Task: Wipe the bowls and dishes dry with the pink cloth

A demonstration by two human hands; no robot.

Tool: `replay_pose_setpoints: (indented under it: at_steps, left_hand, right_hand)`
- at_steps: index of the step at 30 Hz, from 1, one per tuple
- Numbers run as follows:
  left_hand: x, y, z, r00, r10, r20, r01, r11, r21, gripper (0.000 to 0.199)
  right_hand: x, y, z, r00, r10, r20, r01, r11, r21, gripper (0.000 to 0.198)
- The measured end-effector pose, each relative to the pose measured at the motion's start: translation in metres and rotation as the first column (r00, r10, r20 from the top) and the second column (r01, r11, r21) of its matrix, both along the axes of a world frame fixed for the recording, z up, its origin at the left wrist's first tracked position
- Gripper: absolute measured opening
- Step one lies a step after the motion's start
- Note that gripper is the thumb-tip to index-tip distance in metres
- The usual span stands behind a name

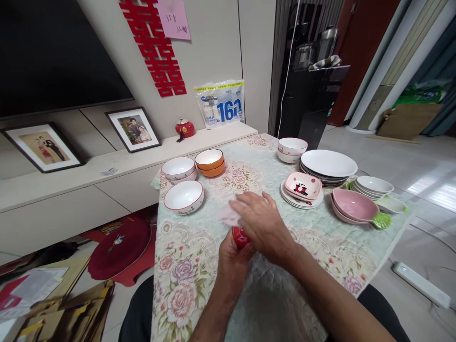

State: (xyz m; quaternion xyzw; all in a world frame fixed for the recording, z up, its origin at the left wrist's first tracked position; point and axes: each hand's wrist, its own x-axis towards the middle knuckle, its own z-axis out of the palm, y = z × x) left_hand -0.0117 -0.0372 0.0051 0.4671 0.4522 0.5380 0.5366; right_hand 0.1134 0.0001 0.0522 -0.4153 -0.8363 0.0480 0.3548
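My left hand (233, 256) is closed around a small red bowl (241, 237) with a pale pattern, above the near middle of the table. Most of the bowl is hidden by my hands. Over it is my right hand (265, 223), palm down and slightly blurred, with a pale pinkish cloth (230, 216) at its fingertips. Motion smears the cloth's edges. Beyond my hands to the left are a single white bowl (184, 197) with a red rim, stacked white bowls (178, 168) and stacked orange bowls (210, 163).
On the right of the flowered tablecloth (188, 270) are stacked white bowls (292, 149), large plates (329, 163), a pink square dish (302, 185), pink leaf-shaped dishes (354, 205) and small white dishes (375, 185). A shelf (142, 159) behind holds frames and a plastic pack (221, 104).
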Motion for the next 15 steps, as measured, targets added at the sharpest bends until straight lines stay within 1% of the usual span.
replay_pose_setpoints:
  at_steps: [1,3,5,6,7,8,10,12,14,15]
  left_hand:
    - [0.001,-0.001,0.003,0.998,-0.06,0.019,0.06,0.998,0.016,0.026]
    - [0.003,-0.003,0.008,0.992,-0.109,-0.059,0.113,0.991,0.071,0.026]
    - [0.004,-0.005,0.012,0.977,-0.136,-0.166,0.154,0.983,0.102,0.022]
    - [0.004,-0.006,0.013,0.969,-0.146,-0.201,0.17,0.98,0.105,0.021]
    - [0.004,-0.007,0.013,0.964,-0.155,-0.217,0.18,0.979,0.099,0.022]
    - [0.004,-0.006,0.013,0.964,-0.159,-0.214,0.181,0.98,0.087,0.023]
    - [0.003,-0.005,0.012,0.972,-0.147,-0.182,0.162,0.984,0.068,0.025]
    - [0.003,-0.001,0.011,0.974,-0.09,-0.206,0.108,0.991,0.081,0.022]
    - [0.003,0.002,0.011,0.96,0.003,-0.281,0.035,0.991,0.132,0.018]
    - [0.003,0.003,0.011,0.947,0.049,-0.318,0.001,0.988,0.157,0.017]
  right_hand:
    - [0.006,0.007,-0.002,0.995,-0.043,-0.094,0.039,0.998,-0.048,0.039]
    - [0.02,0.019,-0.006,0.949,-0.11,-0.295,0.062,0.984,-0.166,0.039]
    - [0.031,0.027,-0.009,0.901,-0.183,-0.393,0.076,0.959,-0.273,0.037]
    - [0.033,0.028,-0.01,0.894,-0.207,-0.396,0.09,0.951,-0.295,0.037]
    - [0.034,0.027,-0.01,0.902,-0.215,-0.373,0.107,0.951,-0.29,0.038]
    - [0.032,0.023,-0.008,0.921,-0.205,-0.332,0.12,0.959,-0.258,0.039]
    - [0.023,0.011,-0.004,0.968,-0.143,-0.208,0.113,0.982,-0.149,0.041]
    - [0.01,-0.003,0.002,0.998,-0.034,-0.044,0.032,0.999,-0.042,0.037]
    - [0.0,-0.014,0.007,0.99,0.097,0.103,-0.099,0.995,0.013,0.031]
    - [-0.003,-0.017,0.01,0.977,0.149,0.151,-0.154,0.988,0.02,0.028]
